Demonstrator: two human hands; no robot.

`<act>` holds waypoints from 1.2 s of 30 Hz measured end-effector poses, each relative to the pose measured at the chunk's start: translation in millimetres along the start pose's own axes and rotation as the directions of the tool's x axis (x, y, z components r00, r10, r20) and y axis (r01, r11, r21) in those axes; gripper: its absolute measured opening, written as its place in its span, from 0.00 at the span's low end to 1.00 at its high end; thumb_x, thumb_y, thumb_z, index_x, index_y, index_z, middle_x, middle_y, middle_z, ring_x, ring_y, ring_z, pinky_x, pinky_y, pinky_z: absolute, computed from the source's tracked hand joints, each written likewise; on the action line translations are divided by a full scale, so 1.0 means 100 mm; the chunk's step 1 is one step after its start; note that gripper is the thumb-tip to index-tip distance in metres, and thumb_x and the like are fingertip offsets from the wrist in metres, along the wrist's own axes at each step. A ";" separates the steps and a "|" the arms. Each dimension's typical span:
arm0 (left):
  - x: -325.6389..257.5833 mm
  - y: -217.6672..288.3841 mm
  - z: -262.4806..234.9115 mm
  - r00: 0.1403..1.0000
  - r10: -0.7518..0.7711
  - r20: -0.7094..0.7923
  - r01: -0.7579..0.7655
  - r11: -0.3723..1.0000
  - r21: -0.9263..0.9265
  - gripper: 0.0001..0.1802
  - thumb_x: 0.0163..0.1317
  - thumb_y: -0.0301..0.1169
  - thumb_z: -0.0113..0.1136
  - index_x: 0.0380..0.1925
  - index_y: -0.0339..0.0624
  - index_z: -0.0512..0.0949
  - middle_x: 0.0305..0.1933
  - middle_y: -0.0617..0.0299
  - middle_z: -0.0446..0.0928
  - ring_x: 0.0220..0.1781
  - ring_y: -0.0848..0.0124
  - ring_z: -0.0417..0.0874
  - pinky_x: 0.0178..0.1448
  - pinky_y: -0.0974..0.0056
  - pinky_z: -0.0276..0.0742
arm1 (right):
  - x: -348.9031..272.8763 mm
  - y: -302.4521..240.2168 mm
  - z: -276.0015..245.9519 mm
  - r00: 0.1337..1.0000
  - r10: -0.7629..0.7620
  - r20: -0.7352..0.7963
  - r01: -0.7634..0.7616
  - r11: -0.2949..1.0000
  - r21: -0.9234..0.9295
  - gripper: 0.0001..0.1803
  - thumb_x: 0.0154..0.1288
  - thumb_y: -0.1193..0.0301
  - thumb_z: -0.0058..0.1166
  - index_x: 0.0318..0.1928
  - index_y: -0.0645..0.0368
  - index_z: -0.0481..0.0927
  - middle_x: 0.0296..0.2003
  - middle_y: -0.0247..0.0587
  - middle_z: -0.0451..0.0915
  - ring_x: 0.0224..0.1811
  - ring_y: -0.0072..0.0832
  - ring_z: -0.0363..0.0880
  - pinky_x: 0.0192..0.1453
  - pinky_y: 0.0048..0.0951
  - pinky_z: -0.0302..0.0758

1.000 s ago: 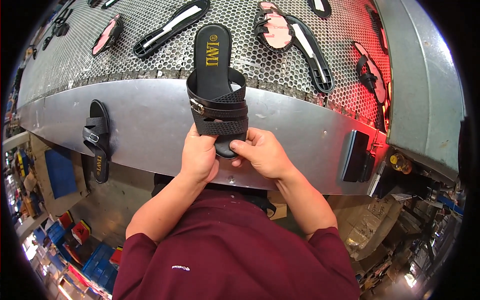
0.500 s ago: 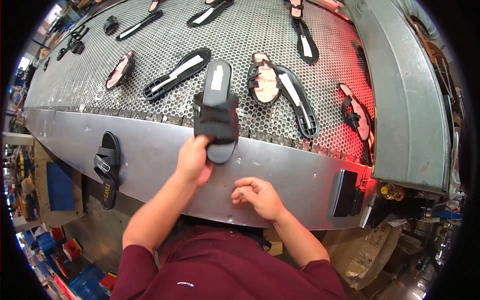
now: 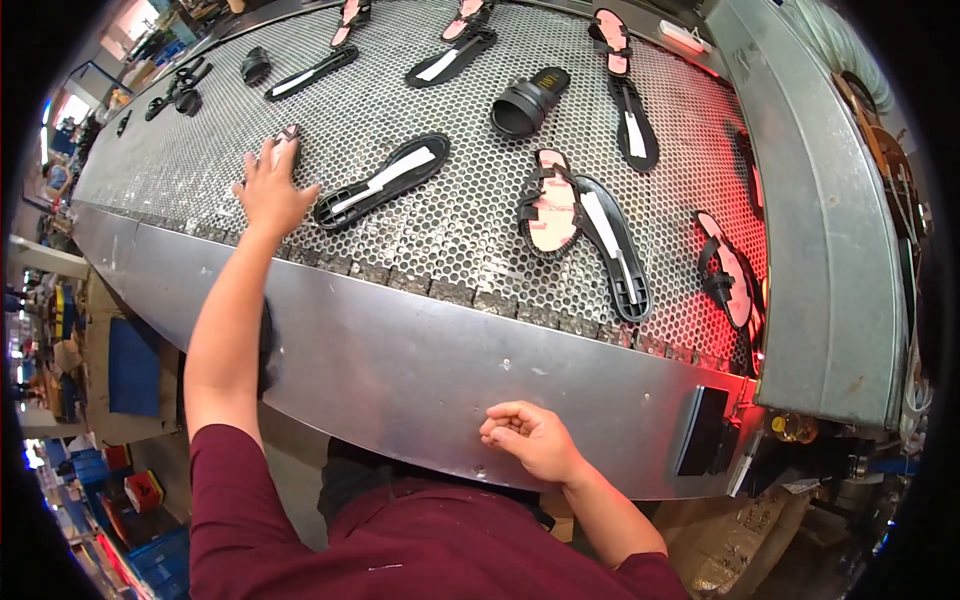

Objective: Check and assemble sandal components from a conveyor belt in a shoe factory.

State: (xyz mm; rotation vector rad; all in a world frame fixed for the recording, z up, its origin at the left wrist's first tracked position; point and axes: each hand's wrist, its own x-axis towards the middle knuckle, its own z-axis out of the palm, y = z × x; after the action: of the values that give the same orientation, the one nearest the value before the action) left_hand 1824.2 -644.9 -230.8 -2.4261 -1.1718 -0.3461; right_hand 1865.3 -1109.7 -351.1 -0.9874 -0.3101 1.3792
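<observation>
Left of the long black sole with a white strip [image 3: 385,180], the nearer left hand [image 3: 268,196], fingers spread, hung over a pink-and-black sandal top [image 3: 289,132] that pointed away.

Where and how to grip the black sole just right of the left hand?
Probably pinch the black sole by the rims of its narrower lower-left end, from the person's side. It slants up to the right, that end nearest the left hand; a white strip runs along its middle.

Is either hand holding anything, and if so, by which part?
The right hand looks empty. The left hand, spread open, covers most of a pink-lined sandal; no grip shows.
</observation>
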 end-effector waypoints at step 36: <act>-0.76 0.58 -0.35 0.934 0.058 0.354 0.062 0.946 -0.319 0.34 0.53 0.51 0.67 0.58 0.47 0.76 0.53 0.47 0.73 0.53 0.50 0.79 0.58 0.53 0.75 | -0.71 -0.56 -0.62 0.951 -0.266 -0.159 0.088 0.724 -0.684 0.25 0.56 0.77 0.59 0.56 0.61 0.72 0.46 0.43 0.81 0.45 0.38 0.80 0.52 0.35 0.74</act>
State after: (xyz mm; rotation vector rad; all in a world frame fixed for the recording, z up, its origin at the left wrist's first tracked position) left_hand 1822.2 -746.0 -245.7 -2.8669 -1.3582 -0.0990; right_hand 1930.3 -1192.6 -321.7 -1.6694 -0.7315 0.9432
